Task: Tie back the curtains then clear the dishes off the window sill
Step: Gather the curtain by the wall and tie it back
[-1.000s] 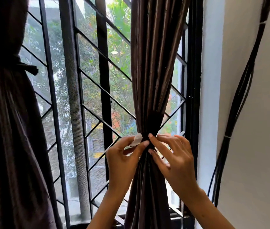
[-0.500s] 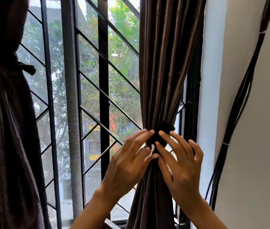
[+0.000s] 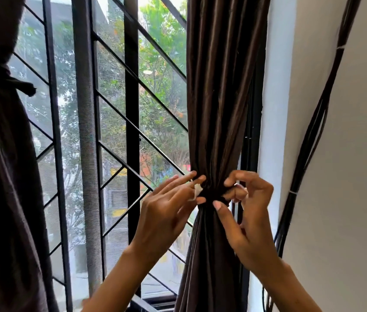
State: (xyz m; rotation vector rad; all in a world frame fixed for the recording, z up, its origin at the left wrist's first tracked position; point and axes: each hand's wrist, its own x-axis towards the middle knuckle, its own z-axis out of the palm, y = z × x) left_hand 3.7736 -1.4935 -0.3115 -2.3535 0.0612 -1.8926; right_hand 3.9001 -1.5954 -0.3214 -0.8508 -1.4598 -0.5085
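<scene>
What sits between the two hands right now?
In the head view, the gathered waist of the right curtain, cinched by its dark tie band, lies between the left hand and right hand; both pinch it.

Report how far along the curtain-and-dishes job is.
Done: the left curtain is already gathered and tied. In hand: the left hand and right hand are fastening the tie band round the right curtain. Left: the dishes; neither they nor the sill are in view.
</scene>
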